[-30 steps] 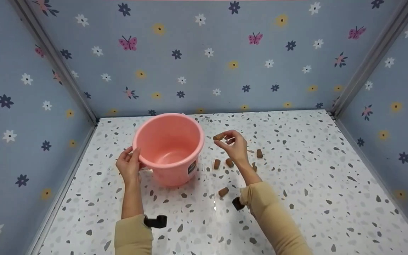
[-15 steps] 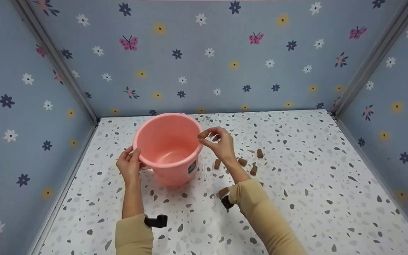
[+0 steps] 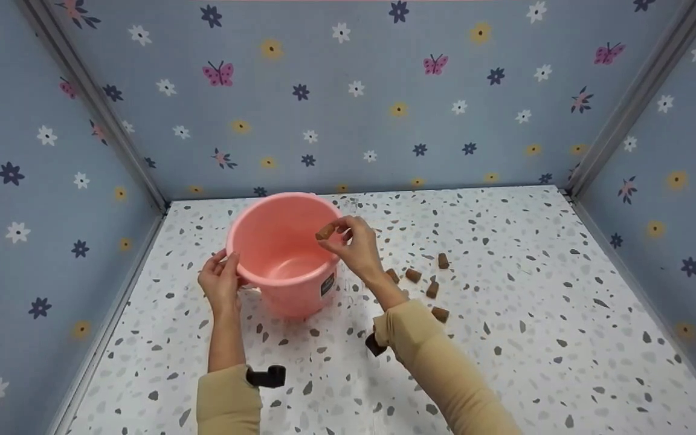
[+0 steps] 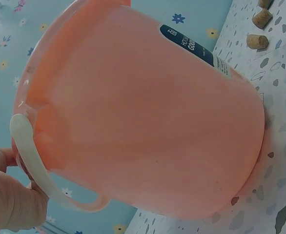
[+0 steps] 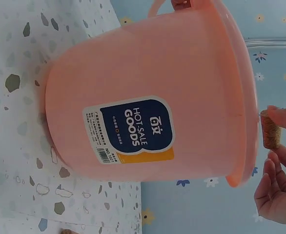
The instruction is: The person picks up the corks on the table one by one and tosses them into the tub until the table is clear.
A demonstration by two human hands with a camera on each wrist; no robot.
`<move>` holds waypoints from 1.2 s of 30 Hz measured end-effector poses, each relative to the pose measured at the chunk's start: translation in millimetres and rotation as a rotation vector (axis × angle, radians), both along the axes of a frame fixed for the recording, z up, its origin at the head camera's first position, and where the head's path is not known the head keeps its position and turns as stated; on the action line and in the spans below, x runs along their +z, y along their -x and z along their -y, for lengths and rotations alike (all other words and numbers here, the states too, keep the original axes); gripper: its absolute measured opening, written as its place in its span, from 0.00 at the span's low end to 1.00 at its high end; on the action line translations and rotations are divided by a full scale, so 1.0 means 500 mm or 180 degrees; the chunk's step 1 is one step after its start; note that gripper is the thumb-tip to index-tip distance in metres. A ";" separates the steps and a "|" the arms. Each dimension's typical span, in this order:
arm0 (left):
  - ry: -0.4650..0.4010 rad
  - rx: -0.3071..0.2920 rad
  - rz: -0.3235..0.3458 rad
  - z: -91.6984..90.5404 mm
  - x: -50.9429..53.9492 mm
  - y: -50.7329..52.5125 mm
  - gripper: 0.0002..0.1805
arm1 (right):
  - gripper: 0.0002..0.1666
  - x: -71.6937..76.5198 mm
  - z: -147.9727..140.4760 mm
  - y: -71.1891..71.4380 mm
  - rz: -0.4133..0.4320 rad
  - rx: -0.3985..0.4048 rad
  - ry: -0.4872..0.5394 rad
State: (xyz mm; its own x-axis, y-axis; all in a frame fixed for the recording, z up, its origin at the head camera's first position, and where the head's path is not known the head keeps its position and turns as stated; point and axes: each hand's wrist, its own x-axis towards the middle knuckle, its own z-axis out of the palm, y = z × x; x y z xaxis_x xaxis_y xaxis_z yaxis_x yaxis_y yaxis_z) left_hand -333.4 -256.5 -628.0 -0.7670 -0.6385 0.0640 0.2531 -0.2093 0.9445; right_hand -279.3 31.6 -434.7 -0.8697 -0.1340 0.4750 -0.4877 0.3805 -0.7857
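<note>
A pink bucket point(image 3: 293, 299) stands tilted toward the viewer on the speckled surface, its visible inside bare. The left hand point(image 3: 221, 281) grips its rim at the left side; in the left wrist view the fingers point(image 4: 16, 200) are at the rim beside the pale handle point(image 4: 35, 165). Over the right part of the bucket's mouth, the right hand point(image 3: 354, 248) pinches a brown cork point(image 3: 324, 232) between thumb and fingers. In the right wrist view that cork point(image 5: 270, 129) is just beyond the rim.
Several loose corks lie right of the bucket, among them one at the back point(image 3: 443, 261) and one nearer the front point(image 3: 440, 314). Flowered blue walls point(image 3: 348, 96) enclose the white speckled surface point(image 3: 535, 338) at the back and both sides.
The right hand has moved left with the cork, from beside the bucket to over its mouth. The left hand and the bucket have stayed in place.
</note>
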 end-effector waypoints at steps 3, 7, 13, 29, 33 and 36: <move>0.0026 0.0007 0.0053 -0.002 0.002 0.001 0.29 | 0.15 0.004 0.007 -0.001 -0.0042 -0.0012 -0.0101; 0.0073 0.0019 0.0116 -0.004 0.003 0.002 0.29 | 0.19 0.010 0.014 -0.003 0.0033 -0.0019 -0.0231; 0.0117 -0.0004 0.0112 -0.007 0.005 0.002 0.29 | 0.27 0.014 0.016 -0.005 0.0279 0.0068 -0.0344; -0.0181 -0.0198 0.0358 -0.044 0.124 -0.069 0.26 | 0.24 -0.001 -0.012 -0.015 -0.0066 0.0284 -0.0098; -0.0179 -0.0193 0.0259 -0.053 0.143 -0.083 0.25 | 0.23 -0.005 -0.025 -0.017 -0.0077 0.0297 -0.0022; -0.0106 -0.0136 0.0147 -0.021 0.062 -0.036 0.28 | 0.22 -0.009 -0.035 -0.018 -0.0076 0.0269 -0.0005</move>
State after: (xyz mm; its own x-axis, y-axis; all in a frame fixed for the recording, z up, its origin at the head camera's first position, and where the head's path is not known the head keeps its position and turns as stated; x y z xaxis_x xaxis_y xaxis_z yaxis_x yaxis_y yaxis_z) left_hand -315.4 -246.1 -597.1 -0.7951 -0.6064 0.0071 0.1994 -0.2505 0.9474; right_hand -270.3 49.0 -439.3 -0.8437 -0.2071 0.4952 -0.5367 0.3383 -0.7729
